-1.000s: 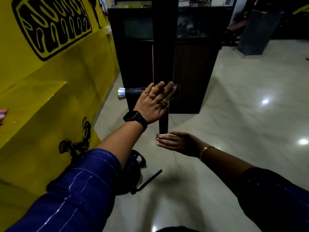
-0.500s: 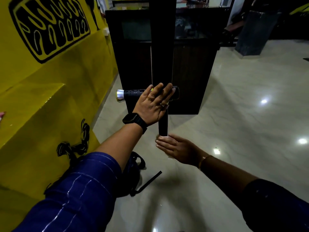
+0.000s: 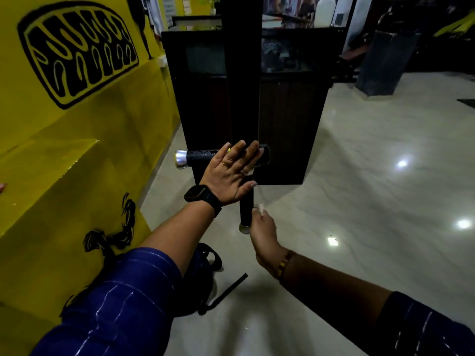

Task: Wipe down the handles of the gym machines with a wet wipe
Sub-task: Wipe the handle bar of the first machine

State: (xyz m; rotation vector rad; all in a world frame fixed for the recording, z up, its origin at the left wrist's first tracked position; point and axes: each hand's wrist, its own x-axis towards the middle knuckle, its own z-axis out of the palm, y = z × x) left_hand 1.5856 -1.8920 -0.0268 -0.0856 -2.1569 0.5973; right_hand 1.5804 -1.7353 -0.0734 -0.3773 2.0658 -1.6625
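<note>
At the near handle (image 3: 245,210), my right hand (image 3: 263,227) now clamps the wet wipe (image 3: 261,209) round it, off the tip; flat left hand (image 3: 231,173) braces. Shaft wiping starts, I judge.

Yellow wall (image 3: 90,129), black mural (image 3: 77,52); black handle (image 3: 200,155), silver cap (image 3: 180,159); blue sleeve (image 3: 115,304), thin pale stripes; white wipe (image 3: 261,209).

Glossy floor (image 3: 359,201), textured handle (image 3: 200,155)
</note>
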